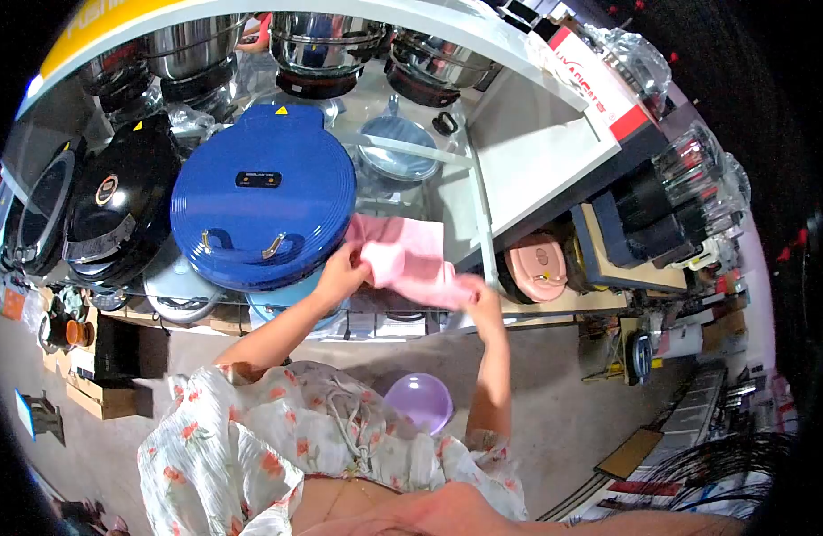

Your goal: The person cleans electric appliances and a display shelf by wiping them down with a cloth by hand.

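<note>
Cloth (pixel 417 271), pink, soft and rumpled into folds, lies by the right edge of the blue cooker (pixel 264 201), one part spread flat. Left hand (pixel 342 272), just beside the cooker's rim, pinches one end; right hand (pixel 483 305), farther to the cooker's right, has its fingers closed on the other end. The cooker is round and smooth, with fine concentric ridges at its edge and two metal-trimmed handles toward the wearer. Left of it sits a glossy black cooker (pixel 116 201); beyond it, shiny steel pots (pixel 326 45). It rests on a glass counter (pixel 484 223) framed in white. Well to its right is a pink pan (pixel 536 265). Nearer the wearer than the cooker, a glossy, rounded purple object (pixel 418 402) shows above the dull grey floor (pixel 554 384); a cardboard box (pixel 103 399) stands to its left.
</note>
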Demonstrator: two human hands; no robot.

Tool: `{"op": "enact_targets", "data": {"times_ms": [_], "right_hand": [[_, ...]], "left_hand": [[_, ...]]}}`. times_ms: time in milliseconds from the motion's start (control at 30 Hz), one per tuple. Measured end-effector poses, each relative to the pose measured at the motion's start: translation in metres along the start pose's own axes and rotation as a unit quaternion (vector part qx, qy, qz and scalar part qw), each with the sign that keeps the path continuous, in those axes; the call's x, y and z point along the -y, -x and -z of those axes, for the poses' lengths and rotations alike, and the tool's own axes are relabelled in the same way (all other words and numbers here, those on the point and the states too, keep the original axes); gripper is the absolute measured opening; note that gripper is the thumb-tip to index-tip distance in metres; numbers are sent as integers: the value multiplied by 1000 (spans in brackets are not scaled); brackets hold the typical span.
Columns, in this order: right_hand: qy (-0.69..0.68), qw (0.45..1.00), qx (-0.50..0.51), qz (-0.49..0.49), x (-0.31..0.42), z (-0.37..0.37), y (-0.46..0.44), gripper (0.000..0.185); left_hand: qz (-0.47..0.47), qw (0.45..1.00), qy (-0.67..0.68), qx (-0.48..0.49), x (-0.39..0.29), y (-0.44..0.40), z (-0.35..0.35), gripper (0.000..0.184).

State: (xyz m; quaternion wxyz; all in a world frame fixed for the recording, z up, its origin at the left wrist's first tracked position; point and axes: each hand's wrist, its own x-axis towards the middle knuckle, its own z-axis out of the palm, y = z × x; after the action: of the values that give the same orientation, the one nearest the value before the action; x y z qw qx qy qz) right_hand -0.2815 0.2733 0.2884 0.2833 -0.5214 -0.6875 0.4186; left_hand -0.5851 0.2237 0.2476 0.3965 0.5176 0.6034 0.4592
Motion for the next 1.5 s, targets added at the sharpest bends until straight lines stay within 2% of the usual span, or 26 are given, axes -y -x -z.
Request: {"op": "enact_targets", "data": {"times_ms": [33, 67, 100, 167, 200, 300, 333, 433, 467, 500, 567, 633, 700, 767, 800, 900, 967, 1033, 1133, 1233, 1300, 1333, 1367, 1400, 1467, 1500], "right_hand": [[-26, 996, -78, 44, -8, 1, -21, 46], [-73, 983, -162, 54, -6, -4, -35, 49], [27, 972, -228, 43, -4, -5, -49, 53], [121, 963, -234, 51, -5, -18, -56, 59], [240, 935, -247, 82, -17, -27, -59, 67], [320, 915, -196, -147, -18, -56, -58, 75], [324, 906, -255, -91, -33, -69, -62, 68], [122, 984, -111, -71, -90, -73, -91, 54], [3, 983, -161, -83, -67, -77, -82, 43], [-90, 975, -147, -137, -44, -68, -72, 47], [-24, 937, -336, -97, -43, -66, -61, 62], [73, 933, -352, -23, -9, -59, -41, 66], [103, 932, -322, 128, 18, -73, -31, 69], [275, 915, -229, 186, -11, -82, -51, 68], [277, 926, -173, 191, 22, -92, -49, 61], [444, 871, -156, 141, -3, -93, -86, 48], [149, 977, -143, 49, 12, -89, -114, 41], [-142, 984, -110, -16, 46, -87, -136, 28], [-62, 979, -71, 182, 134, -119, -115, 34], [143, 881, 93, 442, 218, -164, -79, 37], [207, 863, 237, 396, 233, -195, -76, 35], [333, 833, 250, 363, 260, -189, -77, 30], [305, 852, 190, 381, 255, -192, -102, 30], [115, 945, 165, 259, 225, -201, -146, 29], [101, 972, 123, 173, 221, -216, -167, 28], [281, 927, 117, 219, 226, -222, -169, 28]], "left_hand": [[-28, 993, 83, -79, 5, -8, -11, 62], [10, 998, -14, -65, -17, -3, -11, 79], [-15, 996, -62, -57, -14, -3, -18, 82], [2, 983, -172, -67, -12, 6, -31, 83], [-61, 974, -158, -150, -3, 6, -38, 72], [73, 992, -65, -81, 14, -14, -41, 51], [56, 996, -40, -64, 22, -28, -44, 39], [-15, 981, 107, -162, -3, -53, -64, 38], [-86, 994, 21, -60, -18, -57, -64, 39], [-153, 985, -69, 44, -32, -59, -64, 41], [-234, 950, -208, 8, -77, -21, -75, 42], [-311, 939, -147, -11, -103, 17, -67, 49], [-406, 905, -76, 104, -104, 35, -45, 53], [-428, 898, -96, 44, -103, 65, -11, 42], [-437, 891, -122, 12, -95, 75, 5, 39], [-437, 873, -193, -100, -90, 102, 68, 28], [-408, 857, -237, -207, -78, 114, 108, 31], [-372, 822, -291, -319, -68, 119, 143, 32], [-257, 829, -325, -376, -59, 118, 178, 28], [-230, 863, -319, -316, -39, 106, 191, 23], [-253, 878, -286, -290, -28, 101, 191, 15], [-259, 880, -273, -290, -26, 100, 191, 14], [-265, 882, -259, -290, -24, 98, 192, 14], [-274, 879, -265, -287, -22, 97, 195, 15], [-283, 881, -259, -275, -18, 95, 197, 16], [-290, 881, -257, -272, -15, 93, 199, 17]]}}
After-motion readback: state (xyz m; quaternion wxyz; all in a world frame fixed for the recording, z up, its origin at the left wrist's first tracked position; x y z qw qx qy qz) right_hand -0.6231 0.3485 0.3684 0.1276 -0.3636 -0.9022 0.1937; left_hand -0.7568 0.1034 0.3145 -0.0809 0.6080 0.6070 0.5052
